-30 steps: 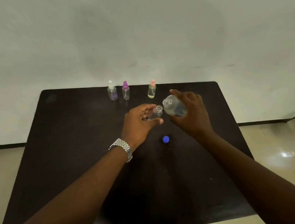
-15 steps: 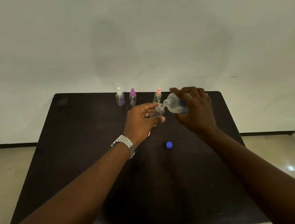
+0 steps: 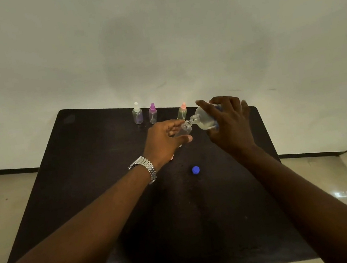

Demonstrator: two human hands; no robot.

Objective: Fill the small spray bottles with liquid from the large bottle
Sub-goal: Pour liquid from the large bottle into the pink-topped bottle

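My left hand [image 3: 165,141] grips a small clear spray bottle [image 3: 184,129] with its top off, tilted with the neck pointing right. My right hand [image 3: 229,123] holds the large clear bottle [image 3: 203,119] tipped to the left, its open mouth right at the small bottle's neck. The large bottle's blue cap [image 3: 195,170] lies on the dark table [image 3: 97,164] in front of my hands. A pinkish piece [image 3: 171,157] peeks out under my left wrist; what it is I cannot tell.
Three small spray bottles stand in a row at the table's far edge: one with a white top [image 3: 137,114], one purple [image 3: 153,113], one pink [image 3: 182,111]. A pale wall rises behind the table. Beige floor lies on both sides.
The large bottle has tipped further left and its mouth has come up to the small bottle's neck. Both hands have risen slightly away from me.
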